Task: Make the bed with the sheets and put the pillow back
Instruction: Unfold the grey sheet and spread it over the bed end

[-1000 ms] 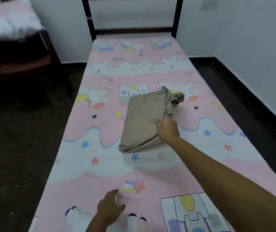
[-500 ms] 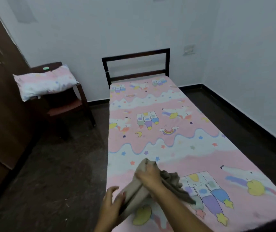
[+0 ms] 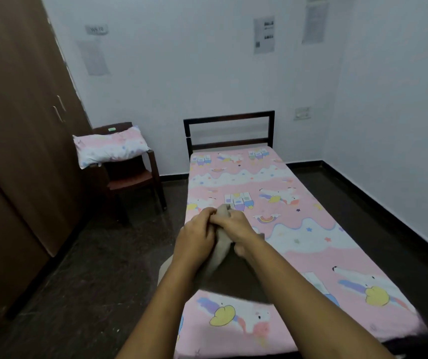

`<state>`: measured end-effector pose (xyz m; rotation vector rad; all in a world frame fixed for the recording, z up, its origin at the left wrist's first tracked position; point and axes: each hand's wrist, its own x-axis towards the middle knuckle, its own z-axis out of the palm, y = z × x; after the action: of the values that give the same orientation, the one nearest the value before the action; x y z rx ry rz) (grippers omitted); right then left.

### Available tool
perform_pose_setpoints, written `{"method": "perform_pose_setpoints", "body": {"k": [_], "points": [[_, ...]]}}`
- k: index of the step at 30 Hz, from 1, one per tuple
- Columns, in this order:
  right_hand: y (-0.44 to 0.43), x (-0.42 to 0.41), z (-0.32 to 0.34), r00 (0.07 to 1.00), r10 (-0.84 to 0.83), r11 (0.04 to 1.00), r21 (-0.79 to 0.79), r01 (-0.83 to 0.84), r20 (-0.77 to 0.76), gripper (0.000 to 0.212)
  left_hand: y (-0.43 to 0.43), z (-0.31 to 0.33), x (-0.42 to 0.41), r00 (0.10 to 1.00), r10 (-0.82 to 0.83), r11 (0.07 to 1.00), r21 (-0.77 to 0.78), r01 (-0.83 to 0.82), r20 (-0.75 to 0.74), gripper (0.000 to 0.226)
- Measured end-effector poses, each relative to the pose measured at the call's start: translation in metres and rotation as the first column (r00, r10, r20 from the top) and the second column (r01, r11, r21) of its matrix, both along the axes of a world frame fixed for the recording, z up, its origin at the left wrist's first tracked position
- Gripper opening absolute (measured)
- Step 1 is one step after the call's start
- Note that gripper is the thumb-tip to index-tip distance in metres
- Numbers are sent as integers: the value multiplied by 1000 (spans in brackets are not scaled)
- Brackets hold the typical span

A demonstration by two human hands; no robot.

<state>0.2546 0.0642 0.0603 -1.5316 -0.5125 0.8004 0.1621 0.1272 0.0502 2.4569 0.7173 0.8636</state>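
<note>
A folded beige sheet (image 3: 219, 251) hangs in the air over the near left part of the bed (image 3: 298, 244). My left hand (image 3: 196, 237) and my right hand (image 3: 236, 229) both grip its top edge, close together. The bed carries a fitted pink sheet with unicorns and rockets, stretched flat up to the dark headboard (image 3: 229, 133). A matching pink and white pillow (image 3: 110, 146) lies on a dark wooden chair (image 3: 132, 174) left of the bed.
A tall brown wardrobe (image 3: 18, 151) fills the left side. White walls enclose the bed at the back and right, with papers (image 3: 264, 35) stuck on them. Dark floor (image 3: 91, 275) runs between wardrobe and bed, and along the bed's right side.
The beige sheet has been lifted off the mattress and now hangs from both hands. My left hand joined the right on it. The view has pulled back and risen.
</note>
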Motion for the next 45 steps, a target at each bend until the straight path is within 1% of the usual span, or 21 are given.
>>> {"method": "perform_pose_setpoints", "body": {"k": [2, 4, 6, 7, 9, 11, 14, 16, 18, 20, 23, 26, 29, 33, 35, 36, 38, 40, 42, 44, 45], "points": [[-21, -5, 8, 999, 37, 998, 52, -38, 25, 18, -14, 8, -2, 996, 66, 997, 25, -68, 51, 22], [-45, -11, 16, 994, 60, 997, 51, -65, 96, 24, -28, 14, -6, 973, 202, 974, -130, -187, 114, 14], [-68, -11, 26, 970, 77, 997, -25, -73, 230, 34, -32, 24, -16, 885, 420, 852, -424, -308, 201, 23], [-80, -10, 33, 955, 77, 996, -61, -63, 286, 29, -31, 30, -26, 825, 517, 763, -559, -323, 229, 28], [-101, -4, 48, 932, 35, 996, -87, -4, 360, 16, -21, 44, -53, 707, 647, 618, -739, -268, 284, 31], [-116, 5, 60, 936, -62, 995, -55, 87, 347, 19, -12, 61, -79, 600, 734, 538, -811, -229, 318, 33], [-120, -2, 70, 963, -136, 991, 18, 136, 231, 10, -9, 83, -112, 506, 791, 539, -783, -311, 344, 26], [-108, -18, 73, 980, -143, 987, 90, 132, 134, 11, -11, 86, -126, 518, 780, 566, -748, -345, 351, 13], [-91, -41, 79, 987, -138, 977, 172, 122, 82, 11, -10, 80, -139, 549, 760, 576, -752, -321, 348, 12], [-71, -59, 84, 989, -140, 967, 222, 125, 54, 12, -6, 78, -149, 574, 724, 589, -775, -229, 381, 19], [-38, -78, 85, 993, -119, 970, 212, 114, 7, 20, 14, 90, -167, 600, 655, 598, -801, -40, 459, 21], [-3, -96, 82, 994, -96, 974, 200, 103, -44, 17, 45, 108, -185, 576, 630, 610, -791, 47, 521, 17], [42, -123, 84, 989, -62, 954, 282, 99, -137, 18, 74, 115, -204, 592, 576, 710, -703, -21, 564, 17], [111, -168, 93, 976, 11, 927, 368, 71, -217, 20, 111, 112, -227, 758, 246, 899, -435, 55, 604, 25], [147, -195, 100, 962, 70, 899, 435, 54, -264, 19, 138, 109, -241, 846, 99, 926, -359, 114, 523, 24], [158, -207, 105, 953, 104, 885, 464, 42, -284, 18, 148, 108, -246, 903, 64, 940, -329, 89, 425, 22], [180, -229, 114, 932, 167, 854, 520, 26, -321, 17, 165, 106, -261, 984, 87, 963, -266, -43, 155, 13], [199, -241, 119, 917, 212, 841, 542, 5, -337, 18, 179, 107, -271, 988, 148, 960, -246, -136, 32, 9], [211, -247, 123, 915, 261, 840, 540, -57, -309, 20, 194, 109, -274, 986, 147, 970, -209, -127, 81, 23], [220, -250, 126, 925, 288, 843, 525, -122, -247, 21, 199, 111, -270, 973, -12, 961, -267, 75, 230, 44], [224, -251, 128, 936, 278, 847, 515, -134, -214, 21, 199, 110, -265, 950, -98, 920, -337, 200, 296, 57]]}}
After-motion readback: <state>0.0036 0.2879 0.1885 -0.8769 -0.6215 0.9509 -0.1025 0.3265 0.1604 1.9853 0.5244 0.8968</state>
